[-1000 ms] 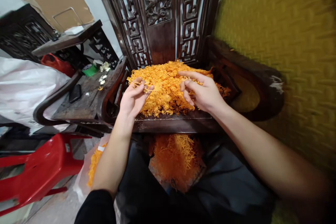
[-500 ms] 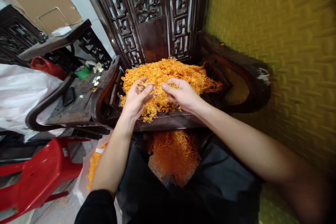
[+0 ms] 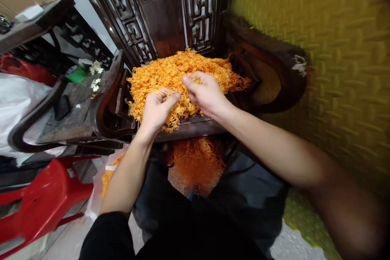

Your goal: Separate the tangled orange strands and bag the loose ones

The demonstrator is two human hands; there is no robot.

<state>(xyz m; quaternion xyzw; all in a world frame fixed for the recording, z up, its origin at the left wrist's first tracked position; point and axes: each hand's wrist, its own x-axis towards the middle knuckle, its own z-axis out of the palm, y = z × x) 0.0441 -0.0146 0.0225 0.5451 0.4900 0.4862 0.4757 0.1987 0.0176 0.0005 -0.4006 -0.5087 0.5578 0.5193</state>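
A wide heap of small orange openwork pieces (image 3: 170, 67), thin and curly like plastic, lies on the seat of a dark carved wooden chair (image 3: 164, 20). My left hand (image 3: 157, 109) is over the heap's front left, thumb and fingers closed on an orange openwork piece. Just right of it and a little higher, my right hand (image 3: 205, 91) is closed in a pinch. Bits of orange show beside its fingers, but whether they are held or lie in the heap behind is unclear. The two hands are slightly apart.
Below the seat, between my legs, is a mass of orange strands (image 3: 196, 166). To the left stand a red plastic stool (image 3: 45, 199), a pale bag with orange pieces (image 3: 100, 187) and a wooden side table (image 3: 82, 109). A yellow textured sheet (image 3: 329, 48) covers the right side.
The view has shifted, so the scene sits further left and higher. My left hand's fingers have closed more around the orange piece, and my right hand is now higher relative to the left.
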